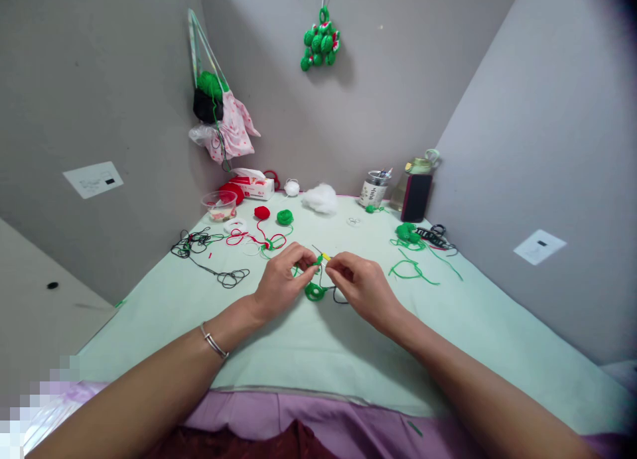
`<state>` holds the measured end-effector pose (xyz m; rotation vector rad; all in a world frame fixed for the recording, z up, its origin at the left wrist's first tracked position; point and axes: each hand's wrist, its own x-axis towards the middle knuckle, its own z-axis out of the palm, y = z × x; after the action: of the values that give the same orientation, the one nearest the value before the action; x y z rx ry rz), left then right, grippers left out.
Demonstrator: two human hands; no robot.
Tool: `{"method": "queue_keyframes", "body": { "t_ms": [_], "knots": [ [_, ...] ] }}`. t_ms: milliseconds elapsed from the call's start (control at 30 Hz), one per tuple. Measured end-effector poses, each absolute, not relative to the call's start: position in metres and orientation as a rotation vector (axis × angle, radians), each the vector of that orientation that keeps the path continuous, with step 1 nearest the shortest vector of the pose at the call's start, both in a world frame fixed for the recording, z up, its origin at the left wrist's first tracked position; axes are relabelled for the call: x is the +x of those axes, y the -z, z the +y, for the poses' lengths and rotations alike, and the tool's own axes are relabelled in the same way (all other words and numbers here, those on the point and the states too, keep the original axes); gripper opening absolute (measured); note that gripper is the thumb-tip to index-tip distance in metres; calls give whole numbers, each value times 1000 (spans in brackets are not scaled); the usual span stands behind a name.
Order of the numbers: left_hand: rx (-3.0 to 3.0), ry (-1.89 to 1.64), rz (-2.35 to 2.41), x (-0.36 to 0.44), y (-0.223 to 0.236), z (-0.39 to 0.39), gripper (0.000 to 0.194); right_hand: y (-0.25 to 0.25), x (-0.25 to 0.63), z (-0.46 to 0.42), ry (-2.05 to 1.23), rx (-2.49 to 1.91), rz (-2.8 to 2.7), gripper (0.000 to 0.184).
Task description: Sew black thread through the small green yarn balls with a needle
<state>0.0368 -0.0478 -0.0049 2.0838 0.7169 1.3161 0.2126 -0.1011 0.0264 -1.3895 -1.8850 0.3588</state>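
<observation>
My left hand (286, 273) is closed in a pinch on a small green crochet piece (319, 261). Facing it, my right hand (361, 283) is closed on a crochet hook with a yellow handle (326, 257); its thin metal end points up and to the left, beside the green piece. Just below the fingers is a green crocheted ring (314, 292). A dark cord (340, 298) loops beside that ring, under my right hand. The fingers hide part of the work, so I cannot make out how the hook meets the yarn.
Red (261, 212) and green (284, 217) yarn balls sit behind my left hand. Tangled black cord (199, 241) lies at left. White stuffing (321, 199), a pen tin (374, 189) and a phone (417, 197) stand along the back. Green yarn (413, 270) lies at right.
</observation>
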Motion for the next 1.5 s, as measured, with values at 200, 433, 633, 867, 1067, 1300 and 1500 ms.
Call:
{"method": "queue_keyframes", "body": {
  "t_ms": [200,433,633,867,1067,1300,1500],
  "knots": [
    [2174,-1415,671,35,4,-47,2,-27,215,-99,-543,-1349,-1742,15],
    [2043,-1444,655,36,5,-46,3,-31,214,-97,-898,-1280,-1619,21],
    [1973,-1373,600,39,2,-53,4,-31,214,-92,-938,-1272,-1506,31],
    [1415,-945,592,39,-8,-49,30,-29,218,-91,-718,-1172,-1538,22],
    [1143,-764,510,38,-12,-48,24,-24,217,-94,-589,-1153,-1642,12],
    [1132,-896,555,38,-8,-46,23,-27,219,-88,-1056,-1140,-1494,26],
    [1241,-881,596,42,0,-49,24,-29,217,-87,-1047,-1201,-1466,28]
  ]
}}
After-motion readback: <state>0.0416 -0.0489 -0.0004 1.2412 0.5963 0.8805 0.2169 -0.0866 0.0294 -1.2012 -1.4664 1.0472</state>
